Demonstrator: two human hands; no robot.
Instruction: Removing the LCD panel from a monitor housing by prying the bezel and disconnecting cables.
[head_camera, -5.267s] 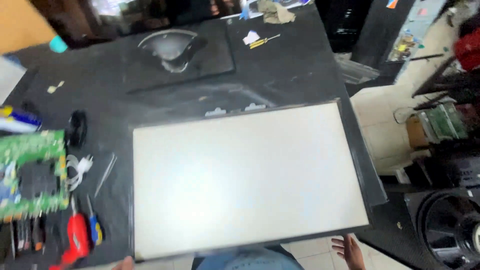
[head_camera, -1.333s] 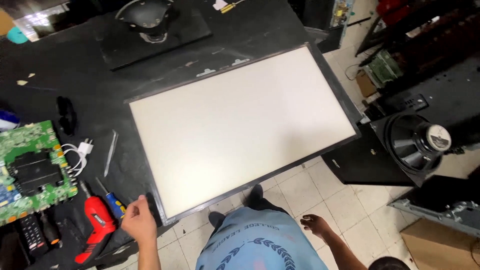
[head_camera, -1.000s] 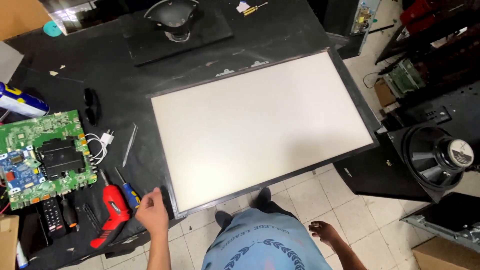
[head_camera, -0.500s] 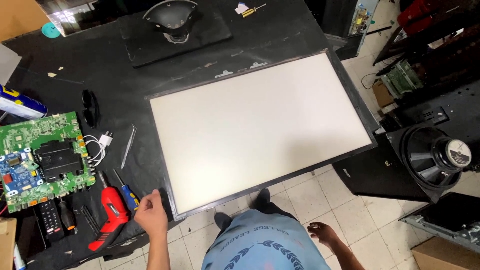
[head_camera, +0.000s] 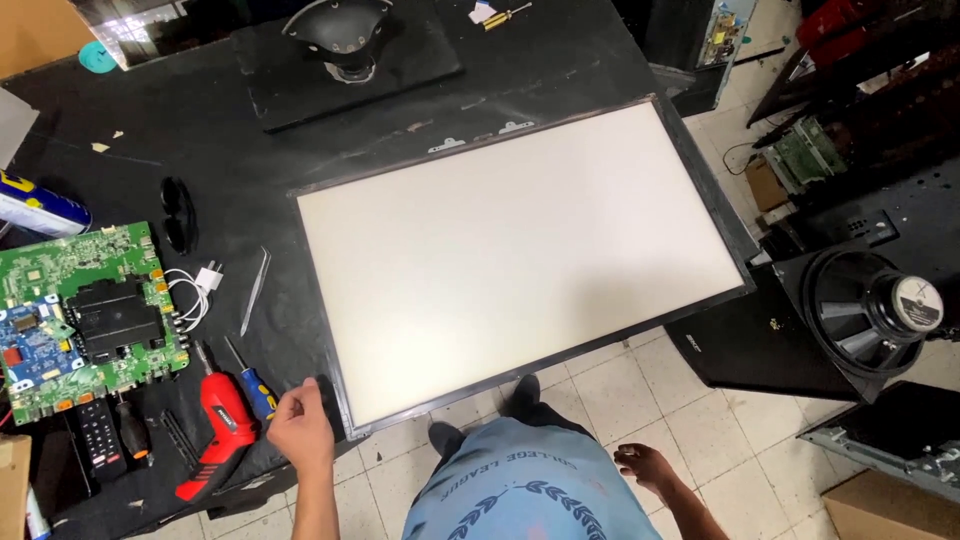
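Electronics repair workshop, green circuit board (head_camera: 85, 305), red power screwdriver (head_camera: 222, 432), loudspeaker (head_camera: 872, 308), black workbench (head_camera: 150, 120)

Your left hand (head_camera: 301, 428) now sits at the near-left corner of the white display panel (head_camera: 520, 265), fingertips touching its dark frame; five seconds ago only a sliver of it showed at the bottom edge of the view. Over the last second it barely shifts. Your right hand (head_camera: 648, 466) has dropped away from the panel's near edge and hangs open over the tiled floor (head_camera: 640, 385), beside your blue shirt (head_camera: 520, 495). The panel itself now overhangs the black table (head_camera: 150, 130) at its near-right corner, turned more askew than before.
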